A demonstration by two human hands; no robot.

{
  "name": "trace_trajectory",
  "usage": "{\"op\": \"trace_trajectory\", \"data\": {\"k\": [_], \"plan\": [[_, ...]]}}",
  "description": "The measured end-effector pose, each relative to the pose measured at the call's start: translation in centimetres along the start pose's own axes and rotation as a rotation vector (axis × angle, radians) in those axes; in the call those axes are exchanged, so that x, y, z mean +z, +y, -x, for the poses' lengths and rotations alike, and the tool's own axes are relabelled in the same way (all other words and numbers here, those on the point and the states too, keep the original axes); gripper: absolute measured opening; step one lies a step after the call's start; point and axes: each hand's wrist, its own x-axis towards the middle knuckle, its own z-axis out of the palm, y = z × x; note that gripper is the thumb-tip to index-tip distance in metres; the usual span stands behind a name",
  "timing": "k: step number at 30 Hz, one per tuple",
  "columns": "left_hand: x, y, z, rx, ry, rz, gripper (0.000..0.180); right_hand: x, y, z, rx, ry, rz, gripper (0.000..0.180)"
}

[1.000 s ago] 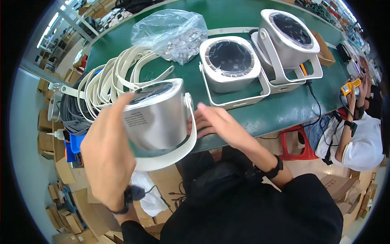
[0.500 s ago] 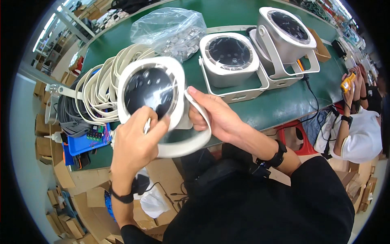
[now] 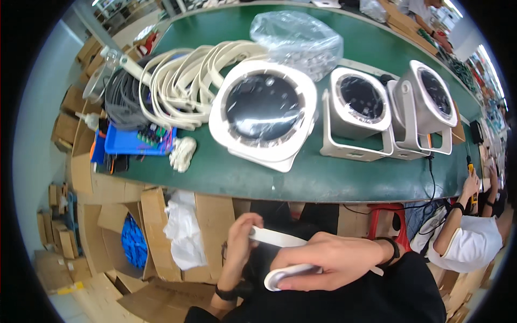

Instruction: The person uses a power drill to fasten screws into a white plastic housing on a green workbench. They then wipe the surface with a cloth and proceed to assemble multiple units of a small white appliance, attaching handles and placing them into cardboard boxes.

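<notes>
A white U-shaped metal bracket (image 3: 276,237) is held low in front of my body, below the table's near edge. The fingers of my left hand (image 3: 240,243) are closed at one end of it. My right hand (image 3: 336,259) wraps round it, with a rounded white end (image 3: 280,275) sticking out by the thumb. Part of the bracket is hidden behind that hand. On the table, beyond both hands, stands a white lamp-like housing (image 3: 263,107) with a round dark front covered in clear film. Neither hand touches it.
Two similar housings (image 3: 360,99) in brackets stand to the right. Further left lie stacked white brackets (image 3: 183,81), grey cables (image 3: 126,99), a blue tray (image 3: 121,141) and white gloves (image 3: 183,153). Behind is a clear bag (image 3: 301,40). Cardboard boxes stand below; another person (image 3: 468,231) sits right.
Both hands have left the housing and come down toward my body with the bracket. The housing now stands on the table. My view has shifted.
</notes>
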Motion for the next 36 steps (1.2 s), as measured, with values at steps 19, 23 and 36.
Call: {"op": "trace_trajectory", "data": {"k": [19,23,36], "plan": [[5.6,3.8,0.8,-0.151,-0.360,0.036,0.031,5.3,6.5,2.6,0.269,0.267,0.938,0.039],[5.5,4.6,0.6,-0.341,-0.312,0.047,0.028,4.9,6.9,3.4,0.245,0.325,0.903,0.045],[4.2,2.7,-1.7,0.084,-0.523,-0.396,0.019,2.8,9.6,5.0,0.383,0.369,0.805,0.029]]}}
